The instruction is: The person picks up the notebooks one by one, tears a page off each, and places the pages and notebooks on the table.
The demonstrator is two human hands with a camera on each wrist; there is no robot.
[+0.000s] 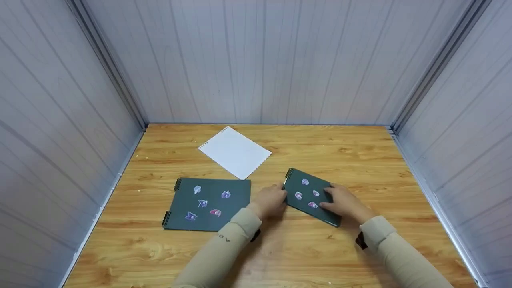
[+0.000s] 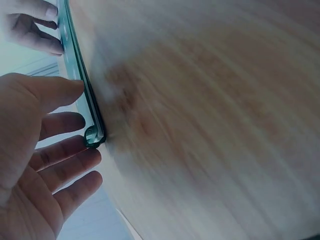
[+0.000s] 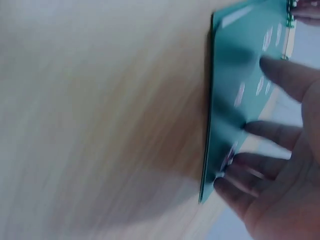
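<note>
A small dark green spiral notebook [image 1: 308,192] with several purple and pink stickers lies tilted between the two hands. My left hand [image 1: 271,200] is at its coil-bound left end; in the left wrist view, the thumb [image 2: 65,92] meets the long edge and the fingers extend beside the black coil [image 2: 92,135]. At the notebook's right end, my right hand [image 1: 346,202] has its fingertips on the cover. In the right wrist view, the fingers [image 3: 272,132] are spread and fairly straight over the green cover [image 3: 235,75].
A larger dark green spiral notebook [image 1: 184,204] with several stickers lies to the left, partly behind the left forearm. Beyond it lies a white sheet [image 1: 236,152] with punched holes along one edge. Pale panel walls [image 1: 260,60] enclose the wooden tabletop [image 1: 360,160] at the back and sides.
</note>
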